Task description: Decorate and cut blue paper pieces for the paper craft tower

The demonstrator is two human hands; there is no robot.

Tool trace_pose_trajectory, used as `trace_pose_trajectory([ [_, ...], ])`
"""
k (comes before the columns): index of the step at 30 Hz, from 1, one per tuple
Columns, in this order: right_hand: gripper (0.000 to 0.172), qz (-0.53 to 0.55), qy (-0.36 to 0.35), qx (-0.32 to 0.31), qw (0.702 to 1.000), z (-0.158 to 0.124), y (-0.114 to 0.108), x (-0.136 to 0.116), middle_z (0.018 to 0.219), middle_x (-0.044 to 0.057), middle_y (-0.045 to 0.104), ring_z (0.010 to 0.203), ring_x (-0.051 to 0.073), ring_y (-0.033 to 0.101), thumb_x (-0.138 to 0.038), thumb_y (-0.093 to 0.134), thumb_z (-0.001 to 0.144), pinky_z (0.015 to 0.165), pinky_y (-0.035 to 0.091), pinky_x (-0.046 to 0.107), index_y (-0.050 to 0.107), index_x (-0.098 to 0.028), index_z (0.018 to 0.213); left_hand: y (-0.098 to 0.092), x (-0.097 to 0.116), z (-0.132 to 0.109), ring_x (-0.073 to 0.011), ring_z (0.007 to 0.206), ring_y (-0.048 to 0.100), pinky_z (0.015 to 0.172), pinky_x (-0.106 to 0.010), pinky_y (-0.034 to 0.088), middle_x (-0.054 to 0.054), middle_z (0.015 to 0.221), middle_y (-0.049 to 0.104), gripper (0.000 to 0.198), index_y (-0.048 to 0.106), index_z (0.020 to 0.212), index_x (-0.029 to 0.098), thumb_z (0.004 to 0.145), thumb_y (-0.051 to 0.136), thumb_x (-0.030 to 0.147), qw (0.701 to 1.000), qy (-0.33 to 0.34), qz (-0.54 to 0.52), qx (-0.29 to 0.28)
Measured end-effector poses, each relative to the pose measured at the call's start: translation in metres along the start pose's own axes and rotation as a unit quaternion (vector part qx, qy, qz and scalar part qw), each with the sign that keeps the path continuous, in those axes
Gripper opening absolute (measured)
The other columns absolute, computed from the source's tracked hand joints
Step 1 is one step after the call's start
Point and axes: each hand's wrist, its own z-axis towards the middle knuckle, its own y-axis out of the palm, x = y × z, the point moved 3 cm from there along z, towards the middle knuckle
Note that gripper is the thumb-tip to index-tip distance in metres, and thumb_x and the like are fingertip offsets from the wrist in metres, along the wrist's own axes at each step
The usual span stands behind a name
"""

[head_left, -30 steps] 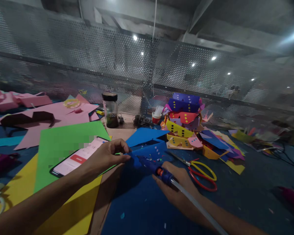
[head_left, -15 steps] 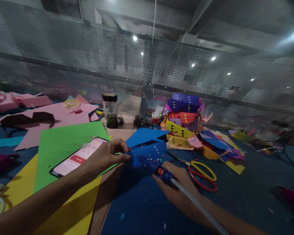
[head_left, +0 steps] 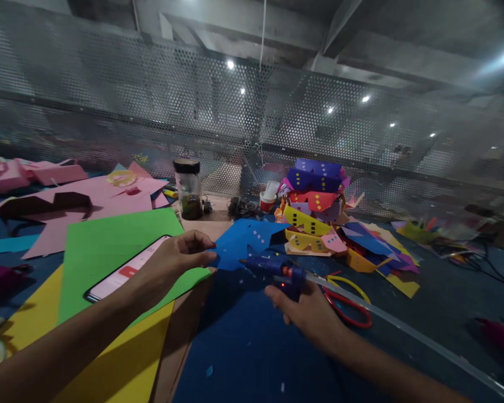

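My right hand (head_left: 308, 313) grips a blue glue gun (head_left: 277, 270), its nozzle pointing left and a clear glue stick (head_left: 403, 330) trailing out to the right. My left hand (head_left: 174, 258) pinches the edge of a blue paper piece (head_left: 243, 238) dotted with small coloured squares, lifted and tilted toward me. The nozzle tip sits just below that paper. Dark blue paper (head_left: 243, 336) lies under both hands.
A phone (head_left: 121, 274) rests on green paper (head_left: 109, 246) over yellow paper (head_left: 109, 364). Red and yellow scissors (head_left: 344, 296) lie right of the gun. A stack of coloured paper crafts (head_left: 315, 210), a dark jar (head_left: 187, 187) and pink sheets (head_left: 79, 207) stand further back, before a perforated metal wall.
The right hand turned the glue gun upright and drew it rightward off the paper. The left hand lifted the blue paper piece so it tilts up.
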Motion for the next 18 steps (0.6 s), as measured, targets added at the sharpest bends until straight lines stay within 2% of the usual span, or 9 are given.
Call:
trace_pose_trajectory([
  [3, 0.035, 0.050, 0.047, -0.024, 0.997, 0.002, -0.001, 0.003, 0.052, -0.004, 0.054, 0.047, 0.013, 0.053, -0.052, 0.061, 0.093, 0.045, 0.043, 0.023, 0.063, -0.021, 0.078, -0.005, -0.002, 0.002, -0.0142, 0.073, 0.066, 0.070, -0.026, 0.051, 0.002, 0.082, 0.072, 0.032, 0.070, 0.085, 0.019, 0.066, 0.093, 0.030, 0.999, 0.019, -0.016, 0.032],
  [7, 0.036, 0.054, 0.052, -0.016, 0.997, 0.007, -0.003, 0.006, 0.049, -0.004, 0.050, 0.046, 0.013, 0.051, -0.049, 0.060, 0.093, 0.045, 0.042, 0.023, 0.059, -0.022, 0.070, -0.009, -0.001, 0.001, -0.0131, 0.079, 0.066, 0.075, -0.025, 0.050, 0.005, 0.082, 0.073, 0.025, 0.070, 0.086, 0.020, 0.071, 0.090, 0.025, 0.996, 0.034, -0.043, 0.064],
  [11, 0.033, 0.039, 0.069, -0.003, 0.997, 0.013, -0.003, 0.013, 0.051, -0.005, 0.051, 0.045, 0.013, 0.051, -0.047, 0.061, 0.094, 0.044, 0.039, 0.023, 0.060, -0.021, 0.074, -0.009, 0.002, 0.000, -0.0128, 0.081, 0.064, 0.076, -0.025, 0.049, 0.005, 0.083, 0.074, 0.020, 0.070, 0.087, 0.019, 0.077, 0.086, 0.024, 0.996, 0.036, -0.047, 0.067],
  [18, 0.032, -0.003, 0.056, -0.060, 0.997, 0.028, 0.002, 0.017, 0.050, -0.004, 0.053, 0.045, 0.014, 0.055, -0.041, 0.061, 0.095, 0.044, 0.040, 0.023, 0.057, -0.022, 0.071, -0.007, -0.003, 0.000, -0.0134, 0.083, 0.066, 0.078, -0.025, 0.050, 0.004, 0.085, 0.075, 0.024, 0.071, 0.089, 0.020, 0.075, 0.090, 0.025, 0.997, 0.022, -0.053, 0.056],
])
